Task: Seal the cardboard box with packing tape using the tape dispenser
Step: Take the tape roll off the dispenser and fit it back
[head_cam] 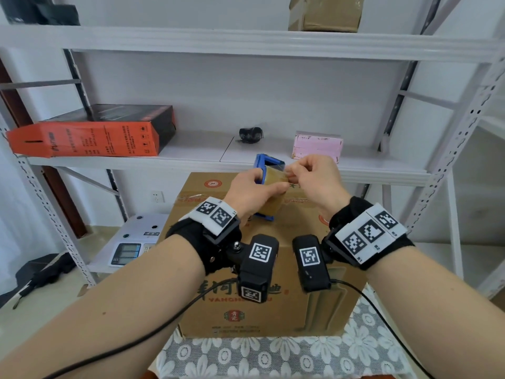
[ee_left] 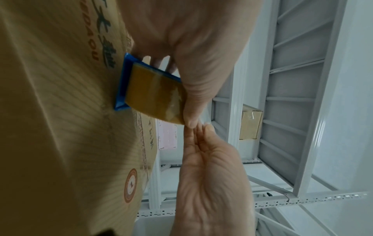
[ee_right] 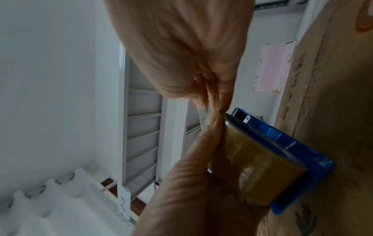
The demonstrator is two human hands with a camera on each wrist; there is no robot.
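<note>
A printed cardboard box (head_cam: 262,310) stands on the table in front of me with its top flaps shut. Over its top, my left hand (head_cam: 263,184) grips a blue tape dispenser (head_cam: 263,161) that carries a roll of brown tape (head_cam: 274,175). The dispenser's lower edge (ee_left: 121,89) rests against the box (ee_left: 60,127). My right hand (head_cam: 293,175) pinches at the tape's free end near the top of the roll, thumb against fingertips (ee_right: 221,105). In the right wrist view, the left thumb (ee_right: 212,127) lies along the roll (ee_right: 260,167).
A white metal shelf (head_cam: 273,160) stands just behind the box, holding an orange-black carton (head_cam: 95,135), a small black item (head_cam: 250,134) and a pink box (head_cam: 317,144). A scale (head_cam: 136,242) sits low on the left. A lace cloth (head_cam: 273,356) covers the table.
</note>
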